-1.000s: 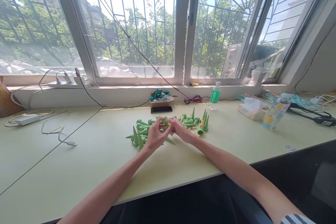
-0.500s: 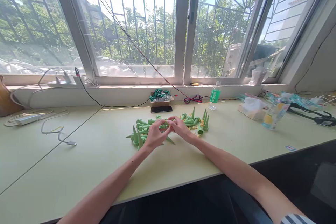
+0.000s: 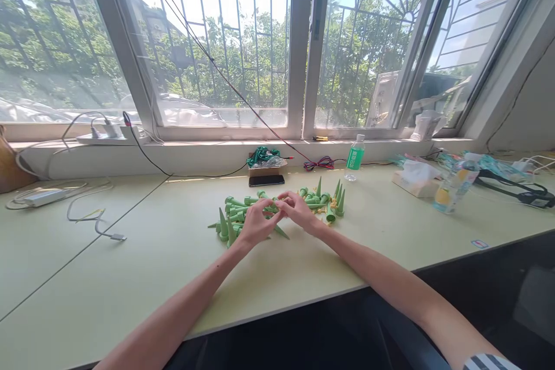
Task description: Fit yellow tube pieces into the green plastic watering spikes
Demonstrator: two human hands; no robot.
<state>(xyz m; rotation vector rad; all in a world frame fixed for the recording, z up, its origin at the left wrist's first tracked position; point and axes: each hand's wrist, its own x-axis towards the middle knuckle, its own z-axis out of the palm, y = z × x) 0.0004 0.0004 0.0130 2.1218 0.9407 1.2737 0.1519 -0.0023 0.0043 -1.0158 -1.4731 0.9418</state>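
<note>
Spikes (image 3: 228,224) between left hand (image 3: 256,224) and right hand (image 3: 300,212) — desk (image 3: 165,260) open leftward.

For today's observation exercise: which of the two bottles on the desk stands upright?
The green-labelled bottle, set farther back, stands upright; the yellow-labelled bottle to its right is tilted.

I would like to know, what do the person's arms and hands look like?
Both forearms are bare. The left hand and right hand wear no gloves, and no ring or watch shows. A sleeve with dark and white stripes ends high on the right arm.
</note>
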